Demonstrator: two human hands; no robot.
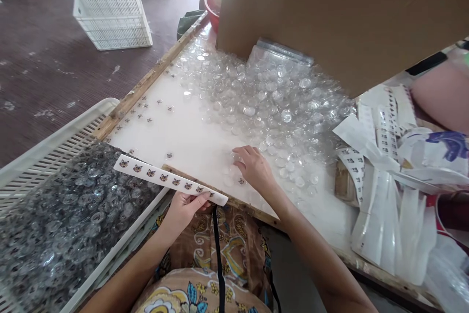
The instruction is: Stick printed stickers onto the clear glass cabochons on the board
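White sticker strip (157, 175) printed with a row of small cat faces — its near end is pinched in the left hand (186, 207), thumb on top and fingers beneath, and the rest slants away to the grip's left, over the rim of a slatted basket (73, 132) full of clear discs. Right of that grip, the right hand (254, 169) is low over a white tabletop (190, 132), fingers curved — whether they hold a disc, I cannot tell. Beyond it spreads a heap of clear discs (280, 93).
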